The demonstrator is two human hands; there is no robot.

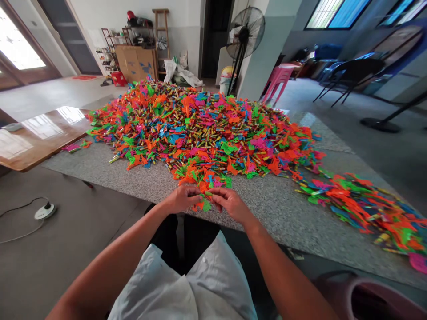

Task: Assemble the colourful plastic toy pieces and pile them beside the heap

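Note:
My left hand (183, 198) and my right hand (230, 203) meet at the near edge of a speckled granite table (267, 209). Both hands are closed in a pinch on small plastic toy pieces (204, 203), orange and green, held between them. Just beyond the fingers lies a huge heap of bright plastic pieces (203, 129) in orange, green, pink, blue and yellow. A smaller, flatter pile of the same pieces (367, 209) lies to my right on the table.
A glossy wooden table (40, 138) adjoins on the left. A power strip with cable (45, 211) lies on the floor. A standing fan (245, 35), pink stool (278, 78), chairs and cardboard boxes stand behind. A pink bin rim (367, 298) shows at lower right.

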